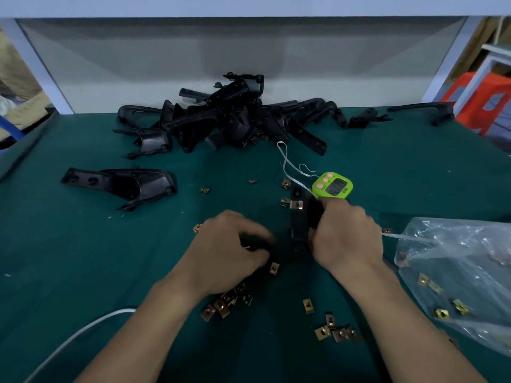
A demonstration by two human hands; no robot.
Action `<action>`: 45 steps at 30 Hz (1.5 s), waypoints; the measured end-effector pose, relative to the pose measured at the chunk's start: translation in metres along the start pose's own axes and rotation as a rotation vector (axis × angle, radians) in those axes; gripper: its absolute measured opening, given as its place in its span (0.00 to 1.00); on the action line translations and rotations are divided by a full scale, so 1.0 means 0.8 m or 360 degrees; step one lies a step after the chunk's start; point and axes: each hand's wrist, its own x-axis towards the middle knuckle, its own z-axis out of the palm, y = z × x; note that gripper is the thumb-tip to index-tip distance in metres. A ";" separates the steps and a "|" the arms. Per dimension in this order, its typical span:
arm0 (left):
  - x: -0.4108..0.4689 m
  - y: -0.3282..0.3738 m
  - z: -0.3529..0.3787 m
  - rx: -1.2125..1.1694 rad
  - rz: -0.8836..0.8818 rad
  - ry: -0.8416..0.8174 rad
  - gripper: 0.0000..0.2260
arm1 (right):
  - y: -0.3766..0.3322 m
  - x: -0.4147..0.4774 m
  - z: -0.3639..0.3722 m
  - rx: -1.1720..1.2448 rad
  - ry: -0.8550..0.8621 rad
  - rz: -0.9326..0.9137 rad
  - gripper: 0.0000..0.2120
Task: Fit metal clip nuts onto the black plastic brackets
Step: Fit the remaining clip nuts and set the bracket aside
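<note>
The surface is green cloth [83,258], with a grey panel [221,51] behind and an orange stool [492,106] far right. The right hand [348,239] grips a bracket [299,222] at centre, a nut [296,204] on it. The left hand [232,244] curls, blurred; what it holds I cannot tell. Loose nuts [221,305] lie near

blocked far-centre: heap of black plastic brackets [226,117] | blocked right: crinkled clear plastic bag [456,272] | passable left: green table cloth [69,244]

I see an assembly workshop: green-covered surface [83,258], heaped black plastic brackets [221,120], loose metal clip nuts [336,331], a timer [333,186]
</note>
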 end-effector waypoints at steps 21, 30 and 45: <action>0.004 0.013 0.020 -0.1333 -0.0386 0.0466 0.07 | -0.001 -0.002 0.001 0.0035 0.0004 -0.0091 0.15; 0.006 0.001 0.020 -0.1416 -0.0235 0.0326 0.12 | -0.005 -0.005 0.003 0.0041 -0.0012 -0.0185 0.16; 0.000 0.017 0.018 -0.1448 -0.0143 0.0312 0.04 | -0.006 -0.006 0.004 0.0042 0.0029 -0.0183 0.17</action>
